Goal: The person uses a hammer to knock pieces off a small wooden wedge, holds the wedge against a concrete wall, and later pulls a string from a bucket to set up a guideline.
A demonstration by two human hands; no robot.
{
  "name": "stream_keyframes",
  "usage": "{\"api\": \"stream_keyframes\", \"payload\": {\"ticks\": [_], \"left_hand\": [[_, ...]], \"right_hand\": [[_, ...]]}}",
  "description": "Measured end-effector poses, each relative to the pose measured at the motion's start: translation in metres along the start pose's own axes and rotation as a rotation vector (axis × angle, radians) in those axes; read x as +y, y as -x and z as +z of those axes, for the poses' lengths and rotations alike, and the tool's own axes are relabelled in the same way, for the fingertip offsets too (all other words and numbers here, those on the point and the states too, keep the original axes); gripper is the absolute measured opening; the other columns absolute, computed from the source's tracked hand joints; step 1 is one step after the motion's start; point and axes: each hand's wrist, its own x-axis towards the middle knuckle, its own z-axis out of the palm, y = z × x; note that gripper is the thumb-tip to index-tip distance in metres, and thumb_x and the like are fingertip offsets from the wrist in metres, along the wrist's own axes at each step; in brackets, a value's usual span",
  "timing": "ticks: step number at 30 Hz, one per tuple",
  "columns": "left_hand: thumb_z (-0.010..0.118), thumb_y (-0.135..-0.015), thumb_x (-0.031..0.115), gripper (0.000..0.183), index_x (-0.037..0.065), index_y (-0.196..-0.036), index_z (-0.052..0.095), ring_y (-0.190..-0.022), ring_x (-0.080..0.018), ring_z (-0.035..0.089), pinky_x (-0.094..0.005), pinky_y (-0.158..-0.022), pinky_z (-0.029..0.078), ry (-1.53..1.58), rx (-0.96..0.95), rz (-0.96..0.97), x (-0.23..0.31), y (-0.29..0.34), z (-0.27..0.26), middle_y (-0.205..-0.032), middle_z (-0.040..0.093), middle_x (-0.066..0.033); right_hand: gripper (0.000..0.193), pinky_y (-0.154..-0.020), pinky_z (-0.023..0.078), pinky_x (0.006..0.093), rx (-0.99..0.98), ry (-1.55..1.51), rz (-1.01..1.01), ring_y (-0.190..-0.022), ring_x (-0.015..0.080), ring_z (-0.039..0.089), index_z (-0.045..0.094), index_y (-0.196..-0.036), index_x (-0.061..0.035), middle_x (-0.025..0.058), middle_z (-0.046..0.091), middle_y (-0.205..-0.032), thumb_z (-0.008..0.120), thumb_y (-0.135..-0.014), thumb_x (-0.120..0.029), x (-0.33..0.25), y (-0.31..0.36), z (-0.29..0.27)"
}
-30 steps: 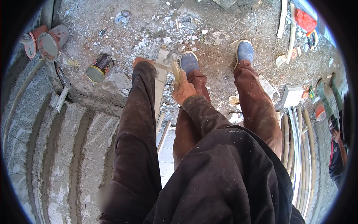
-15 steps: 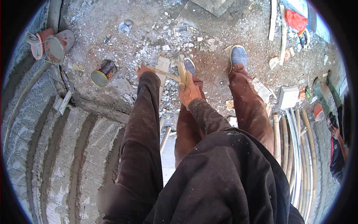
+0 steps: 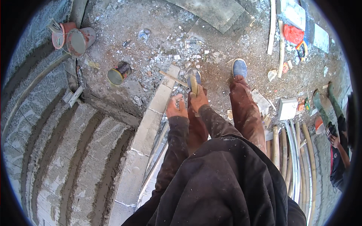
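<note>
You stand on the rubble-strewn grey concrete floor (image 3: 211, 34) beside a curved grey block wall (image 3: 68, 150); keep your feet planted clear of the loose chips. Your right hand (image 3: 198, 98) grips a wooden-handled tool (image 3: 193, 83) just over your blue shoe (image 3: 193, 74), so swing it short; your left hand (image 3: 176, 107) hangs loosely curled, empty, above the pale stone slab (image 3: 160, 98)

The tool's (image 3: 194, 83) lower end is hidden in the right hand (image 3: 198, 101); the left foot stays partly hidden behind both.
</note>
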Motion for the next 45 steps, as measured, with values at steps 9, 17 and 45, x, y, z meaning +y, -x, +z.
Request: {"api": "stream_keyframes", "payload": {"ticks": [9, 17, 45], "left_hand": [[0.069, -0.088, 0.017, 0.013, 0.007, -0.095, 0.073, -0.091, -0.0307, 0.072, -0.0398, -0.083, 0.056, 0.014, -0.397, -0.020, 0.016, 0.146, -0.061, -0.096, 0.075, -0.0125], [0.071, -0.090, 0.016, 0.017, 0.003, -0.100, 0.075, -0.081, -0.0175, 0.071, -0.0343, -0.078, 0.057, 0.249, -0.315, -0.159, 0.039, 0.185, -0.124, -0.091, 0.076, -0.0095], [0.075, -0.086, 0.025, 0.028, 0.005, -0.105, 0.074, -0.089, -0.0169, 0.071, -0.0336, -0.082, 0.056, 0.303, -0.094, 0.633, 0.373, 0.085, -0.250, -0.091, 0.075, -0.0075]], "right_hand": [[0.027, -0.045, 0.052, 0.0392, -0.201, -0.679, 0.308, -0.056, 0.0201, 0.056, 0.042, -0.121, -0.0127, 0.0078, 0.054, -0.077, 0.056, -0.099, -0.006, -0.025, 0.109, -0.323], [0.055, -0.080, 0.057, 0.0497, 0.218, 0.439, -0.074, -0.090, 0.0404, 0.070, 0.049, -0.143, -0.0129, 0.0226, 0.071, -0.099, 0.064, -0.092, -0.025, 0.001, 0.228, -0.506], [0.048, -0.086, 0.055, 0.0492, 1.273, 0.082, -1.522, -0.100, 0.0444, 0.069, 0.056, -0.145, -0.0080, 0.0234, 0.071, -0.111, 0.058, -0.103, -0.031, -0.344, 0.596, -0.624]]}}
